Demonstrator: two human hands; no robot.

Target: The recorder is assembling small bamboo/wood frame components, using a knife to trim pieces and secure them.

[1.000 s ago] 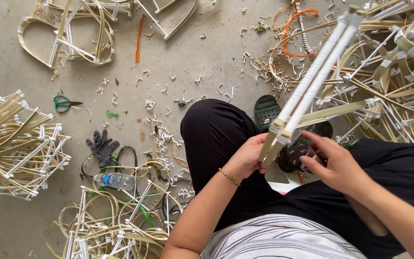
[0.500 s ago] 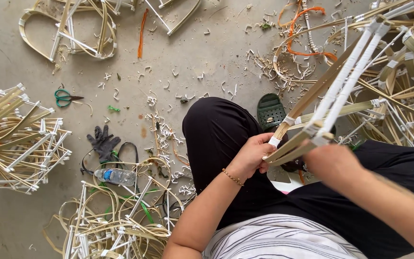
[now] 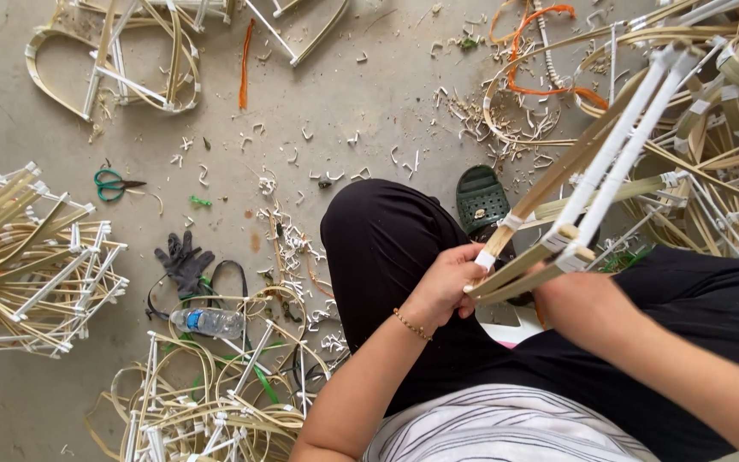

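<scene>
The bamboo stick frame (image 3: 592,162), slanting up to the far right over the lap, is gripped at its near end by the left hand (image 3: 445,287) and right hand (image 3: 579,295), and is best held tight and steady so the taped sticks stay together.

Frame (image 3: 609,162): between left hand (image 3: 446,287) and right hand (image 3: 579,295), over lap.
Scissors (image 3: 113,182): floor, far left.
Glove (image 3: 183,261): above bottle (image 3: 207,322).

The bundle of bamboo and white sticks (image 3: 592,184) has tipped lower to the right, and the right hand (image 3: 579,295) has turned knuckles-up beneath its near end, fingers hidden.
</scene>
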